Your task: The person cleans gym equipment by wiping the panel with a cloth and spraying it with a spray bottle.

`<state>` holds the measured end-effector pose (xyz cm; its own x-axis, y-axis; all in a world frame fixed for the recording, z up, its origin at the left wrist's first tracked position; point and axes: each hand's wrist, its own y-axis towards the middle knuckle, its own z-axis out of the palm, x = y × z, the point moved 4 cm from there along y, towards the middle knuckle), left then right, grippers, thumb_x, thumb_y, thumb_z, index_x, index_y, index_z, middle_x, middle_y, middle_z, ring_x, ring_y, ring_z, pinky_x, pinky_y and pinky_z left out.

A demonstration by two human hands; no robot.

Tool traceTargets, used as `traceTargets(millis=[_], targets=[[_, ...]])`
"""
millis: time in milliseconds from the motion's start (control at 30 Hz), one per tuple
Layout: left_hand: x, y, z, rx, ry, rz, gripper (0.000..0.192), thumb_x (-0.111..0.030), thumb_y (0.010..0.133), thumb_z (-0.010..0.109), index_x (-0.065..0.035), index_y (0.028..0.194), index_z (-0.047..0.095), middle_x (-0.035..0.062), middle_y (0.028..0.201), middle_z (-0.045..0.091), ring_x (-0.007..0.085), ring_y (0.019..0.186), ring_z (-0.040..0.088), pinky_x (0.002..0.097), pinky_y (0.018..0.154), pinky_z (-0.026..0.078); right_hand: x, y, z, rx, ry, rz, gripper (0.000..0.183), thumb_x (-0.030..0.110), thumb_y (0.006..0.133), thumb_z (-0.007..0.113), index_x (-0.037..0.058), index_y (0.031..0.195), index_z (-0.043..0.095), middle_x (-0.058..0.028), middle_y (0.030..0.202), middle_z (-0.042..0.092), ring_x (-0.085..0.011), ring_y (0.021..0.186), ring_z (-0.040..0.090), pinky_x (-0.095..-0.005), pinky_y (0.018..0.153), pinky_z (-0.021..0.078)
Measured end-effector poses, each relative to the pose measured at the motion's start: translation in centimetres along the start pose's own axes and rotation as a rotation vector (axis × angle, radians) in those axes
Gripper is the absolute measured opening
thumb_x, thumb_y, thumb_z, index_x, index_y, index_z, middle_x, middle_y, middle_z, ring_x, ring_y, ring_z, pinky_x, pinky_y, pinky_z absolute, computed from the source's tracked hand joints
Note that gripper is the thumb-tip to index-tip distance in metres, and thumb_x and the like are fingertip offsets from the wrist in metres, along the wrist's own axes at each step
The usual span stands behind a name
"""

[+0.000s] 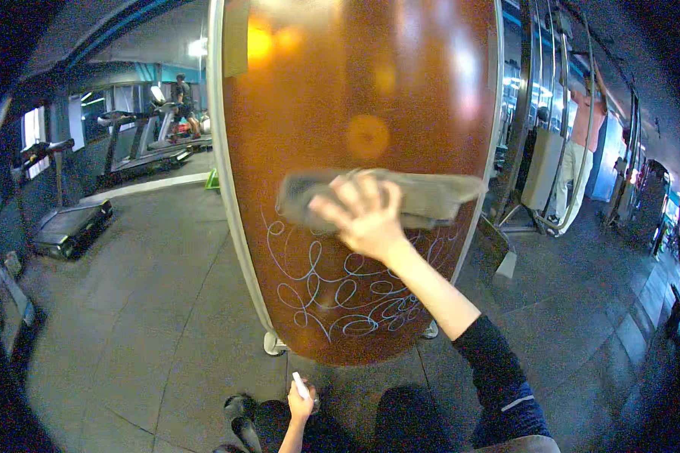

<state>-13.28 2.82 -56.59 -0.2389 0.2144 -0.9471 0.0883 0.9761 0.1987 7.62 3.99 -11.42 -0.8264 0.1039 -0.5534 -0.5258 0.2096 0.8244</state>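
Observation:
Before me stands a tall, glossy brown panel in a pale frame on casters. My right hand, fingers spread, presses a grey cloth against its middle; both are blurred. The cloth's right end reaches the frame's right side. Below the cloth, looping blue scribbles cover the panel's lower part. Low in front of the panel, my left hand is closed around a small white object, its top pointing up. The rest of that object is mostly hidden by my fingers.
A caster sits at the panel's lower left. Treadmills stand left, one with a person on it. At right, another person stands by a cable machine. Dark floor tiles lie below.

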Motion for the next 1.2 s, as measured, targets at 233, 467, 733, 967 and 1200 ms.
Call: traceTargets(millis=[233,467,733,967,1200], targets=[[-0.1,-0.3,-0.5,-0.015,0.001,0.044,0.034,-0.015,0.069,0.068,-0.0064,0.098,0.053,0.0126,0.076,0.062,0.0236,0.069,0.062,0.0345,0.066,0.049,-2.4,-2.3,-0.6,0.090,0.107,-0.412,0.076,0.022,0.064,0.061,0.0396,0.133,0.034,-0.0017,0.136,0.039,-0.0244,0.124,0.039,-0.0505,0.100,0.0263],[1.5,0.2,0.0,-0.006,0.045,0.055,0.032,-0.017,0.070,0.067,-0.0063,0.096,0.054,0.0138,0.076,0.062,0.0292,0.072,0.063,0.0374,0.068,0.049,-16.3,-7.7,-2.2,-0.154,0.136,0.300,0.063,0.027,0.073,0.062,0.0096,0.129,0.038,-0.0126,0.133,0.039,-0.0307,0.122,0.037,-0.0416,0.098,0.0296],[1.3,0.4,0.3,-0.002,0.031,0.003,0.033,-0.019,0.071,0.066,-0.0062,0.097,0.052,0.0140,0.076,0.061,0.0303,0.072,0.062,0.0374,0.067,0.049,-19.4,-15.4,1.7,-0.311,0.328,1.514,0.065,0.046,0.091,0.039,-0.0031,0.133,0.029,-0.0241,0.131,0.036,-0.0361,0.125,0.032,-0.0408,0.104,0.0244],[0.4,-0.3,-0.3,-0.005,0.044,0.022,0.034,-0.019,0.071,0.067,-0.0059,0.099,0.052,0.0134,0.075,0.061,0.0286,0.069,0.062,0.0360,0.064,0.049,-10.8,-1.4,-1.9,-0.223,0.164,0.795,0.053,0.038,0.088,0.048,0.0113,0.132,0.036,-0.0161,0.132,0.035,-0.0353,0.122,0.030,-0.0511,0.098,0.0243],[0.6,-0.2,-0.2,0.027,0.068,-0.020,0.038,-0.019,0.071,0.067,-0.0060,0.103,0.050,0.0135,0.076,0.061,0.0277,0.070,0.063,0.0361,0.065,0.049,-1.3,-2.6,-0.9,0.158,0.103,-0.380,0.065,0.028,0.068,0.062,0.0363,0.128,0.040,-0.0033,0.134,0.039,-0.0282,0.124,0.035,-0.0533,0.094,0.0293]])
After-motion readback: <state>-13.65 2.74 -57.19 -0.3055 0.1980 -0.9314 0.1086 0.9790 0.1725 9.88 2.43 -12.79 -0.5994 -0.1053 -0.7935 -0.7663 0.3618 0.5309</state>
